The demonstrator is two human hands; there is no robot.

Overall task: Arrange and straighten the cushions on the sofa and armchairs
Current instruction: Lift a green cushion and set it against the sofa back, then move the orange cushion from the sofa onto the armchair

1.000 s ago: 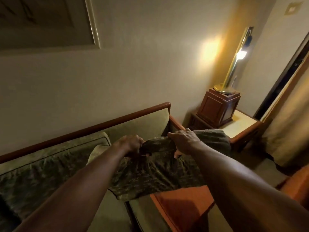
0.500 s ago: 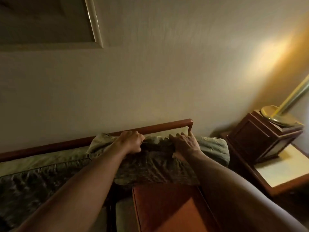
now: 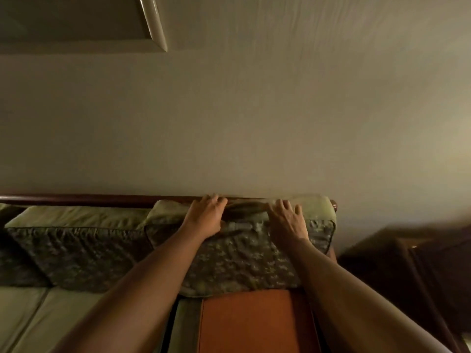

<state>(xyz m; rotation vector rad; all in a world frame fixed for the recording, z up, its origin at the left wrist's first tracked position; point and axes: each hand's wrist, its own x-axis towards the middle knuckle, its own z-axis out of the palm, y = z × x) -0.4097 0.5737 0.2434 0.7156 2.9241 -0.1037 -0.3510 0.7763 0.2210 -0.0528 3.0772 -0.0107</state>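
Head view: nearest, an orange cushion (image 3: pixel 254 319) lies on the seat. Beyond it, left hand (image 3: pixel 205 217) and right hand (image 3: pixel 288 224) press spread, released fingers (image 3: pixel 286 206) on the patterned cushion (image 3: pixel 242 261), seating it against the sofa's wooden rail (image 3: pixel 76 200). Next, I'd judge, square its top edge.

A single head-worn camera looks forward, close over the sofa's back rail (image 3: pixel 76 200), toward the wall (image 3: pixel 254 123) behind it.

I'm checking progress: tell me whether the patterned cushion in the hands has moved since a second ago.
Yes. The patterned cushion has gone from mid-air up and back against the sofa's wooden back rail, both hands on its top edge.
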